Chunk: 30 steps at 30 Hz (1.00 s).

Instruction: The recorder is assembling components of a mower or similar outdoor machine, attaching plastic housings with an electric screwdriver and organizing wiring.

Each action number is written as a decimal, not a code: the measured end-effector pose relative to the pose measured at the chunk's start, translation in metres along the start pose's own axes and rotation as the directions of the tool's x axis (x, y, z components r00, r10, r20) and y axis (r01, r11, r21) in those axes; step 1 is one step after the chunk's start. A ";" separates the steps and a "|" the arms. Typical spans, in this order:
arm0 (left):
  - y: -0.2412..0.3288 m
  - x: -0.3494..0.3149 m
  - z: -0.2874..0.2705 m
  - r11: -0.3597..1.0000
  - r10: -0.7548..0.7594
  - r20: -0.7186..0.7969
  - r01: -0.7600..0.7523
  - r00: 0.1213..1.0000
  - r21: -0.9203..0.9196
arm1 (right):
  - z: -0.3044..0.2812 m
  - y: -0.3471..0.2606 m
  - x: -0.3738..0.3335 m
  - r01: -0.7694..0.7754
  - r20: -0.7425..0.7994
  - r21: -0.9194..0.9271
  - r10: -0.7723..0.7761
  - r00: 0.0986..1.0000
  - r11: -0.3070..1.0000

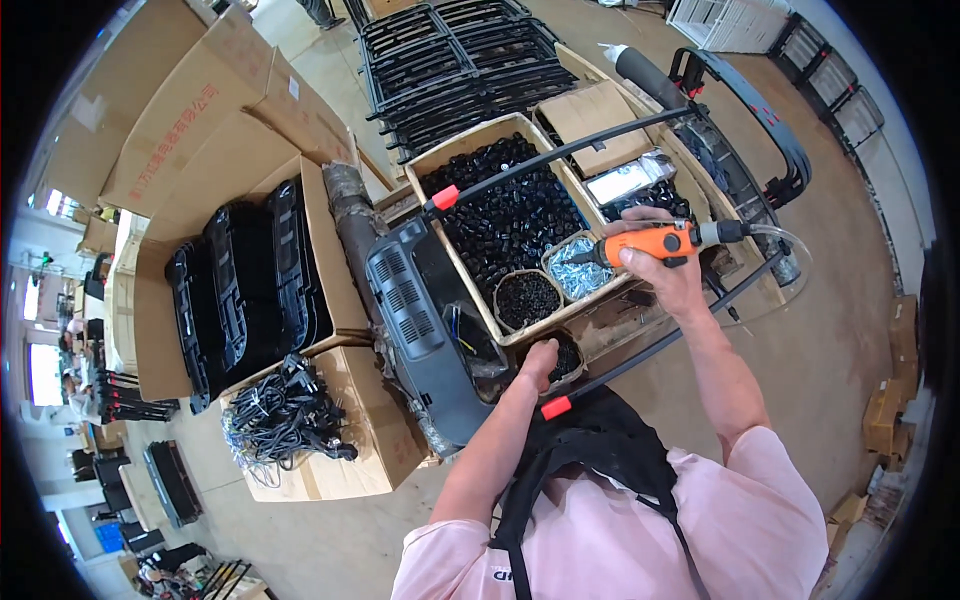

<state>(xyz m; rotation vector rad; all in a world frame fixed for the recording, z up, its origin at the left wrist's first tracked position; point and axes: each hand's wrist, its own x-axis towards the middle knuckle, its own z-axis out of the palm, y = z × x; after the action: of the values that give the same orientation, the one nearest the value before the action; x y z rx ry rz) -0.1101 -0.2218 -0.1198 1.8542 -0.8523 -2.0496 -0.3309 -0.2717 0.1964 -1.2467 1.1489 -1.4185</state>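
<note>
My right hand (668, 280) is wrapped round an orange air screwdriver (650, 245), whose tip points left over a small round tub of silvery screws (580, 266). A clear air hose (795, 255) runs from its back end. My left hand (541, 362) is closed at the edge of a small tub of black screws (567, 360) near my body. What its fingers hold, if anything, is hidden. Another round tub of small black parts (527, 299) stands in a wooden tray (468, 285) among many black plastic pieces (500, 200). Right of the dividing wall sits a silvery packet (632, 180).
A black tube frame with red end caps (556, 407) lies across the tray. Left of it stands a grey-black plastic housing (415, 300). Farther left are a carton (155, 330) of black panels and a heap of cables (285, 415). Black racks (460, 60) stack up beyond.
</note>
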 end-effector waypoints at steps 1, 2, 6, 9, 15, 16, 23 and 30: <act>-0.007 0.010 -0.004 0.997 0.003 -0.098 0.004 0.995 0.072 | -0.005 0.007 0.006 -0.019 0.005 0.044 0.019 1.000 0.999; -0.006 0.015 -0.006 0.990 0.010 -0.191 0.017 0.982 0.143 | -0.011 0.011 0.011 -0.022 0.022 0.070 0.020 1.000 0.997; 0.051 -0.039 0.015 0.779 0.162 0.070 -0.171 0.984 0.604 | -0.083 0.038 0.016 -0.083 -0.040 0.035 0.084 0.996 0.996; 0.116 -0.064 0.018 0.930 0.127 0.149 -0.170 0.981 0.327 | -0.116 0.060 0.022 -0.168 -0.071 0.069 0.172 0.982 0.983; 0.185 0.035 -0.027 0.563 0.710 -0.234 -0.336 0.664 0.755 | -0.130 0.086 0.038 -0.254 -0.005 0.098 0.255 0.967 0.962; 0.194 0.049 -0.028 0.521 0.716 -0.244 -0.268 0.654 0.810 | -0.131 0.086 0.039 -0.266 0.016 0.104 0.266 0.964 0.958; 0.225 0.110 -0.018 0.096 0.514 -0.029 -0.024 0.858 0.995 | -0.152 0.099 0.032 -0.343 -0.004 0.105 0.346 0.938 0.933; 0.231 0.119 -0.016 -0.126 0.430 -0.009 0.070 0.903 0.990 | -0.127 0.126 0.050 -0.379 0.015 0.117 0.380 0.925 0.918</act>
<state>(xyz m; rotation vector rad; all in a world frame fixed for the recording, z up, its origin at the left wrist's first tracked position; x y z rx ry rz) -0.1590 -0.4754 -0.0863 2.1528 -2.8914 -0.4049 -0.4558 -0.3320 0.0725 -0.8764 1.2180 -1.1785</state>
